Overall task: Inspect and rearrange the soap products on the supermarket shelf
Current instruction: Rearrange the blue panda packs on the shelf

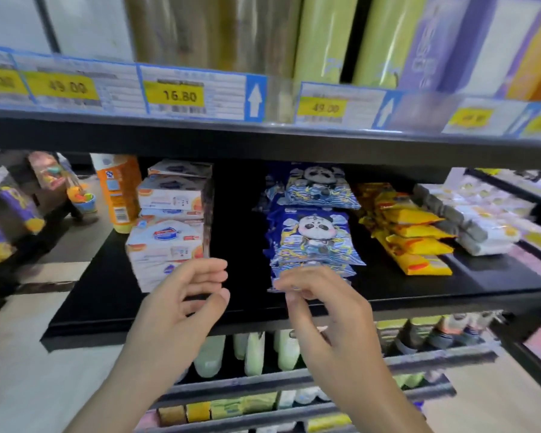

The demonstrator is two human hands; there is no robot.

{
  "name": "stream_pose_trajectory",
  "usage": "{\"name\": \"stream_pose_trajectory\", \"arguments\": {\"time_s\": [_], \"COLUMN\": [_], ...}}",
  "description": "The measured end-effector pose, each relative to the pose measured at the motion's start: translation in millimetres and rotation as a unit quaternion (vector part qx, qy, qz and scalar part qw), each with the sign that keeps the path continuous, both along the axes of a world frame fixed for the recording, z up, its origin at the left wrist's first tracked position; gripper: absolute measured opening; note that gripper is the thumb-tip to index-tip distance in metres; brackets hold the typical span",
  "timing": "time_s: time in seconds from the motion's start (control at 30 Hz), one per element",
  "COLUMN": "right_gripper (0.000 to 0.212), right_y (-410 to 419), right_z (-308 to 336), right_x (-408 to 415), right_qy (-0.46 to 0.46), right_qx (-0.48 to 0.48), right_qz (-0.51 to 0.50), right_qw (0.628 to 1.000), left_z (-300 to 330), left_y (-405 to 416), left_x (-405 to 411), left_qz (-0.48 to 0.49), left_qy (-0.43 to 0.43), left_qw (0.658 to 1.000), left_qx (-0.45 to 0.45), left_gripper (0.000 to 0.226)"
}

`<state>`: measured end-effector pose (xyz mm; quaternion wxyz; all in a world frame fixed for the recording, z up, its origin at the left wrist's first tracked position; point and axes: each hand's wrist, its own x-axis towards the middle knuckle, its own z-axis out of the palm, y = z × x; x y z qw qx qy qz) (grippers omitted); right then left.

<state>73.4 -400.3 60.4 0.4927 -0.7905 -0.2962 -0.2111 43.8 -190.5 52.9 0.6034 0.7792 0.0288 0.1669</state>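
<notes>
Black shelf board [294, 310], wide and flat, carrying four groups of goods. Stack of white soap boxes [169, 226] at left, near the front edge, with an orange bottle [119, 195] upright behind it. Blue panda packets [313, 235] piled in the middle, well apart from the boxes; yellow packets [409, 235] just right of them; white packets [478, 220] farthest right. Price labels [175, 95] along the rail above, one reading 16.80. Left hand [181, 301] raised just below the soap boxes, fingers loosely curled and apart, holding nothing. Right hand [322, 307] at the front of the panda pile, fingertips touching the lowest packet; actual pinch unclear through blur.
</notes>
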Motion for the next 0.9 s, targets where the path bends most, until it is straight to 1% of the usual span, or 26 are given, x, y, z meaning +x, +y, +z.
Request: {"name": "stream_pose_trajectory", "arguments": {"time_s": [0.07,0.13,0.27,0.33,0.37,0.5,0.6,0.7,0.77,0.9], "right_gripper": [0.028,0.028,0.025,0.025,0.025,0.025,0.026,0.041,0.047,0.066], "right_y": [-26,-50,-83,-91,-94,-93,-90,-87,-86,-80], "right_z": [-9,-16,-32,-38,-40,-42,-27,-8,4,12], "right_x": [4,10,25,31,34,37,39,48,58,75], "right_qy": [0.009,0.002,0.007,0.02,0.021,0.007,-0.017,-0.019,-0.012,0.017], "right_qx": [0.008,0.023,0.038,0.04,0.039,0.055,0.066,0.028,-0.005,-0.093], "right_qz": [0.0,0.002,-0.004,-0.002,0.001,0.01,-0.017,-0.052,-0.057,-0.021], "right_qw": [1.0,1.0,0.999,0.999,0.999,0.998,0.998,0.998,0.998,0.995], "left_z": [-12,-22,-38,-47,-51,-51,-52,-52,-53,-53], "left_y": [-18,-31,-37,-38,-39,-40,-39,-38,-37,-37], "left_x": [7,15,29,31,31,30,31,30,30,30], "left_qz": [0.018,0.055,0.106,0.118,0.119,0.135,0.133,0.127,0.127,0.124], "left_qy": [0.003,-0.001,0.027,0.04,0.042,0.057,0.065,0.065,0.06,0.054], "left_qw": [0.999,0.992,0.963,0.938,0.93,0.928,0.928,0.932,0.93,0.927], "left_qx": [0.038,0.115,0.245,0.324,0.346,0.342,0.341,0.333,0.34,0.35], "left_gripper": [0.034,0.032,0.03,0.03,0.033,0.039,0.037,0.036,0.035,0.038]}}
